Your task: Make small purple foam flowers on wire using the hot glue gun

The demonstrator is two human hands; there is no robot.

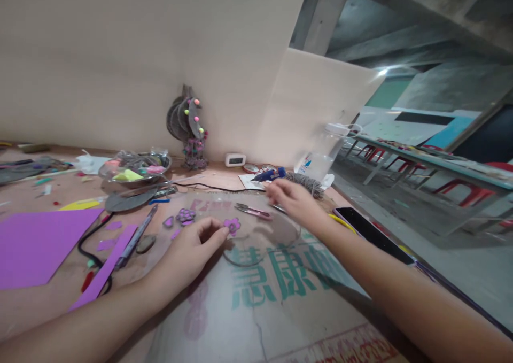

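My left hand [200, 245] pinches a small purple flower [232, 225] with a grey outline between thumb and forefinger, above the printed cardboard sheet [208, 320]. A thin grey cord [244, 265] curves from near the flower across the sheet. My right hand [290, 197] is raised with its fingers drawn together, close to the blue glue gun [270, 175]; what its fingertips hold, if anything, is too small to make out. Small pink-handled snips [253, 211] lie between the hands. Left of my left hand sit another purple flower [186, 216] and a small purple heart shape [168, 222].
Purple sheet [44, 245], purple strip [108, 267] and pen [138, 237] lie at left. Behind are a tray of scraps [135, 173], a decorated grey ornament [187, 122] and a small clock [235, 160]. A bottle [326, 149], grey yarn [306, 184] and a phone [368, 234] are right.
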